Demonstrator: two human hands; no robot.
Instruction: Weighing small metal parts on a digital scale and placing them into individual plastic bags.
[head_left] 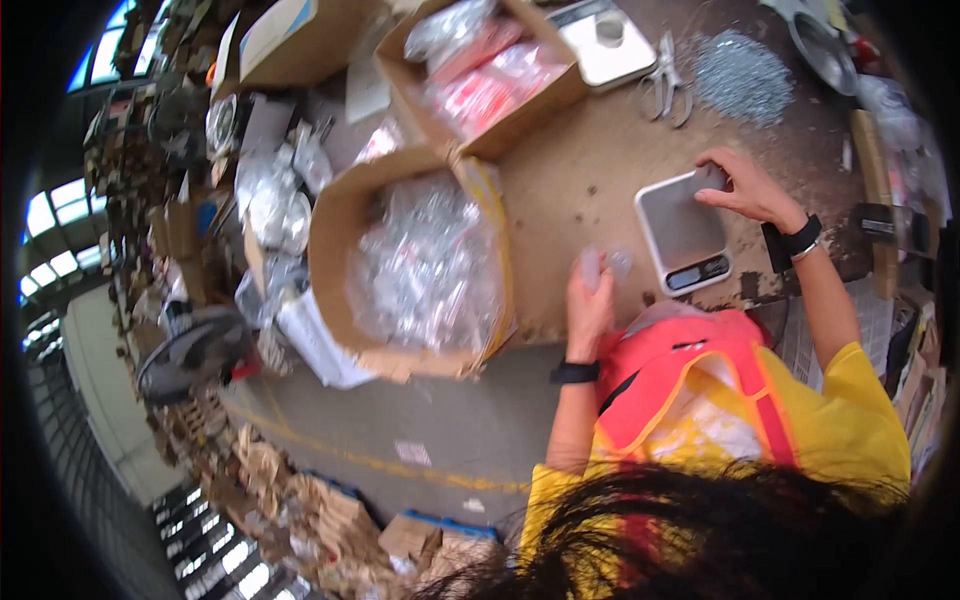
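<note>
Dark hair [720, 520] hung nearest. The white-rimmed, grey-plated scale [690, 232] lay on the table [565, 190], long axis running away, display [698, 272] nearer. Left hand [590, 310] pinched clear plastic [621, 264]; right hand [748, 190] curled at the scale's far corner, grip unclear.

A worn brown table [560, 185] bears a scale [690, 235], scissors [664, 76], silvery pieces [742, 78] and cardboard boxes [334, 240].

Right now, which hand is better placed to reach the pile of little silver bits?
Probably the right hand: it's at the far corner of the white scale, nearer the silver bits. The left hand sits farther off, left of the scale, by a small clear thing.
</note>
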